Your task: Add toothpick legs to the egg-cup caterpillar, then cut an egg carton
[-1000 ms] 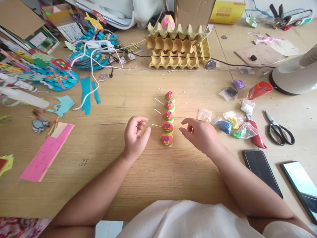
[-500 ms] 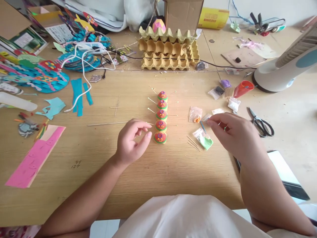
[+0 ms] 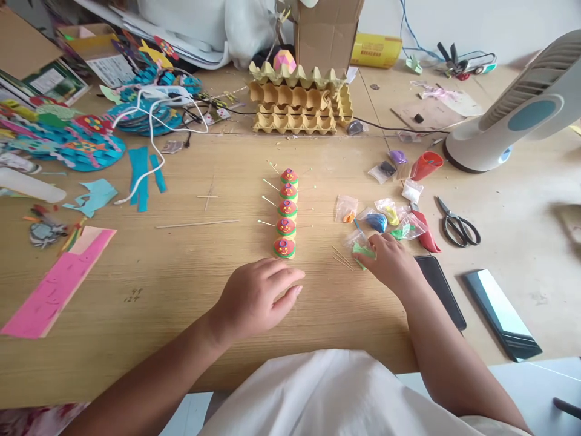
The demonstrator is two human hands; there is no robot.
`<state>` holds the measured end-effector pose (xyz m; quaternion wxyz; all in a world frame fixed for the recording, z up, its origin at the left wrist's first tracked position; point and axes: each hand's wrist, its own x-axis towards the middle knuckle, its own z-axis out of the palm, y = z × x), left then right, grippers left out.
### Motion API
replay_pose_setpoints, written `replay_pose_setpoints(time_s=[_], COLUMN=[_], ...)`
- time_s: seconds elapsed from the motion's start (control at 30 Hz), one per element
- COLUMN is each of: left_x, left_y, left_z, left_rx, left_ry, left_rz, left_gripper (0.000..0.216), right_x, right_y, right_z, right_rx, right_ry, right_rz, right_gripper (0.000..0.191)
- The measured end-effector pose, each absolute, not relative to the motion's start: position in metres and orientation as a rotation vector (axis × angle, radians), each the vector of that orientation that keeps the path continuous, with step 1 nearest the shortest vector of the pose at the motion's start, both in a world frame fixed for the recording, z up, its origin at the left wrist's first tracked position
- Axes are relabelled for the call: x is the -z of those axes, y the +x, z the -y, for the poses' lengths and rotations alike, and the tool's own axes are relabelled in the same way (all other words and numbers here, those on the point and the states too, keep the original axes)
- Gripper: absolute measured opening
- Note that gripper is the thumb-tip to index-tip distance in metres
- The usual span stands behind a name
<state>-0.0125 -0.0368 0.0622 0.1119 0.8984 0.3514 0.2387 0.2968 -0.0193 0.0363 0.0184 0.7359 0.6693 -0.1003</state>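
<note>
Several red, dome-shaped clay heads with smiling faces and green rims [image 3: 287,209] stand in a row on egg-carton cups. Thin sticks with pale tips project from both sides of most of them; the nearest head has none. My left hand [image 3: 258,297] hovers just in front of that nearest head, holding nothing, thumb and fingers apart. My right hand [image 3: 393,260] is at a small clear bag of light green clay [image 3: 362,251], its thumb and fingers closed on the bag's right side. Several toothpicks [image 3: 344,258] lie left of this bag.
Bags of blue clay [image 3: 376,221] and other colours lie beyond my right hand. Scissors [image 3: 458,224], a black phone [image 3: 441,290] and a white fan [image 3: 503,121] are on the right. Egg cartons [image 3: 295,118] stand at the back; a pink paper strip [image 3: 59,284] lies left.
My left hand has drawn back from the row towards me. My right hand has come down and left onto the light green clay bag. The view has shifted slightly right.
</note>
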Motion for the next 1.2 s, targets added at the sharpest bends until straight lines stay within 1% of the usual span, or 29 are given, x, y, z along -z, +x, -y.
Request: replay_pose_setpoints(time_s=[0.1,0.13,0.2,0.27,0.37,0.47,0.53,0.63,0.7,0.77,0.83,0.97,1.03,1.1,1.2], left_x=[-0.056,-0.053,-0.049,-0.044,-0.036,-0.028,-0.025,-0.022,-0.022,-0.022,-0.022,-0.02,-0.019,-0.018,-0.02], left_y=[-0.006,-0.004,0.0,0.004,0.006,0.005,0.004,0.002,0.002,0.002,0.002,0.002,0.003,0.004,0.004], left_z=[0.041,0.042,0.044,0.046,0.051,0.055,0.055,0.053,0.052,0.051,0.051,0.05,0.049,0.048,0.05], left_rx=[-0.699,-0.702,-0.713,-0.718,-0.724,-0.731,-0.739,-0.742,-0.745,-0.755,-0.773,-0.843,-0.895,-0.959,-1.054], left_ry=[2.611,2.595,2.562,2.545,2.567,2.631,2.637,2.61,2.591,2.579,2.575,2.559,2.529,2.474,2.316], left_rz=[-1.023,-1.018,-1.002,-0.966,-0.911,-0.881,-0.867,-0.869,-0.876,-0.877,-0.877,-0.92,-0.966,-1.007,-1.03], left_gripper=[0.015,0.016,0.017,0.018,0.018,0.019,0.02,0.02,0.02,0.02,0.019,0.02,0.02,0.022,0.025], right_x=[-0.041,-0.043,-0.046,-0.048,-0.046,-0.041,-0.037,-0.028,-0.021,-0.015,-0.012,-0.021,-0.029,-0.037,-0.042], right_y=[0.293,0.291,0.282,0.271,0.258,0.256,0.261,0.272,0.278,0.283,0.286,0.285,0.28,0.272,0.255], right_z=[0.025,0.027,0.03,0.031,0.028,0.024,0.022,0.02,0.02,0.019,0.018,0.017,0.02,0.025,0.037], right_rx=[0.129,0.05,-0.04,0.003,0.129,0.066,-0.025,-0.108,-0.103,-0.074,-0.028,0.228,0.451,0.794,1.527], right_ry=[2.339,2.361,2.355,2.267,2.145,2.192,2.26,2.334,2.337,2.329,2.343,2.448,2.493,2.473,2.262], right_rz=[-2.171,-2.215,-2.327,-2.445,-2.5,-2.453,-2.401,-2.274,-2.219,-2.211,-2.231,-2.331,-2.468,-2.632,-2.694], right_gripper=[0.034,0.032,0.023,0.013,0.013,0.012,0.014,0.034,0.041,0.039,0.03,0.008,0.006,0.008,0.012])
